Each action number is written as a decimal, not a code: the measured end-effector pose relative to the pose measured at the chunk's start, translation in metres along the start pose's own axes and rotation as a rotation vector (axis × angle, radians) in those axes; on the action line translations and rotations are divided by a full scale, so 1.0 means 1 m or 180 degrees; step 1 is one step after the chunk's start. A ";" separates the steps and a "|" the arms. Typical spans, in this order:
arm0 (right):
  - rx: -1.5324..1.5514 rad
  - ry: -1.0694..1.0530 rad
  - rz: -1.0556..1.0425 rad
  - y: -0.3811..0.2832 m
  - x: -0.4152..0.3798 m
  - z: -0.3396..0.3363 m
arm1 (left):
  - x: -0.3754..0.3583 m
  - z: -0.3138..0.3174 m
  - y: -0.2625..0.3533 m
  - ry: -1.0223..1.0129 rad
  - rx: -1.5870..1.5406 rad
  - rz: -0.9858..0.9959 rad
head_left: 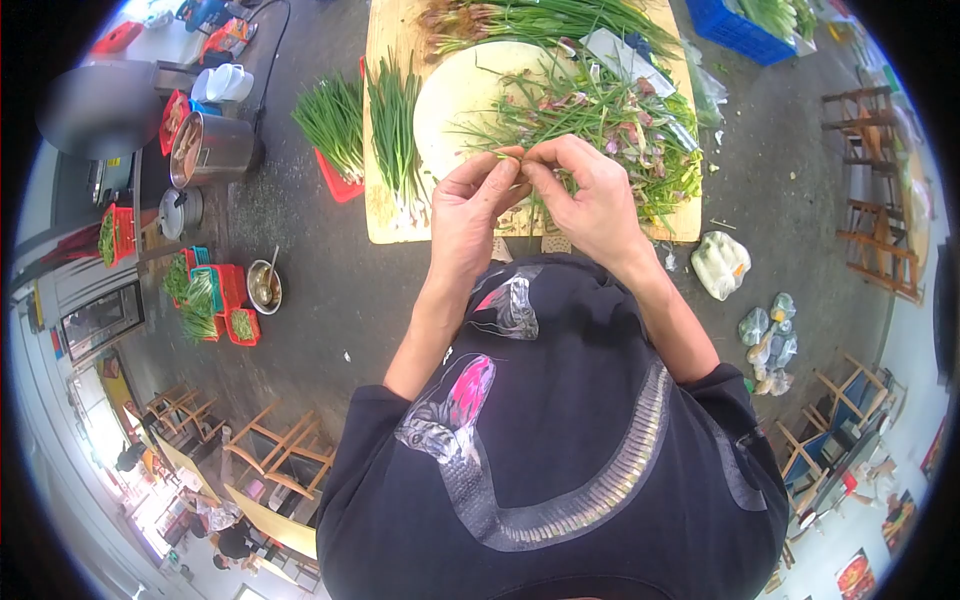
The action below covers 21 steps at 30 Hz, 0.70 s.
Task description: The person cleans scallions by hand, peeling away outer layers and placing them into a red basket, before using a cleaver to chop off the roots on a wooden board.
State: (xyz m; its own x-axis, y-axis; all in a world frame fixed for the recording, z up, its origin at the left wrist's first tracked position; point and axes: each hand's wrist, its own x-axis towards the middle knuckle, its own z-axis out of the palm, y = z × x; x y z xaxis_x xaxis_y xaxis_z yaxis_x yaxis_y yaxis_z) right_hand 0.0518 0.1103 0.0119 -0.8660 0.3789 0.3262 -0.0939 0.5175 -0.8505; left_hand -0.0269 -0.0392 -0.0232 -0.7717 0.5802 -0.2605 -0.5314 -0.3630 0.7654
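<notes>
Over the front of a wooden table, my left hand and my right hand meet fingertip to fingertip. Both are closed in a pinch on a thin spring onion, mostly hidden by the fingers. Just beyond them lies a loose heap of spring onion leaves and peelings, partly covering a round pale chopping board. A neat bunch of spring onions rests left of the board, white ends toward me. More spring onions, roots at the left, lie across the table's far side.
Left of the table, another green bunch sits on a red basket. A steel pot, a metal bowl and red baskets stand further left. A blue crate and filled plastic bags are on the right.
</notes>
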 end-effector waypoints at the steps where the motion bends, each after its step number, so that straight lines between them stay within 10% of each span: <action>1: 0.0021 0.0026 -0.0019 0.000 0.000 0.001 | 0.000 0.000 -0.002 -0.0005 -0.0064 0.0011; 21: 0.0919 0.0276 0.0715 0.015 -0.012 0.003 | -0.005 0.006 0.002 0.0080 -0.0324 0.0088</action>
State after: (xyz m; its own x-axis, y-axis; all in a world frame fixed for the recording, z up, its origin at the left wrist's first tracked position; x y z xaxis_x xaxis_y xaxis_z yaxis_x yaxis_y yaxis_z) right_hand 0.0591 0.1112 -0.0064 -0.8372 0.5283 0.1415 -0.0517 0.1812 -0.9821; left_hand -0.0218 -0.0387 -0.0165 -0.7943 0.5511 -0.2558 -0.5416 -0.4516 0.7090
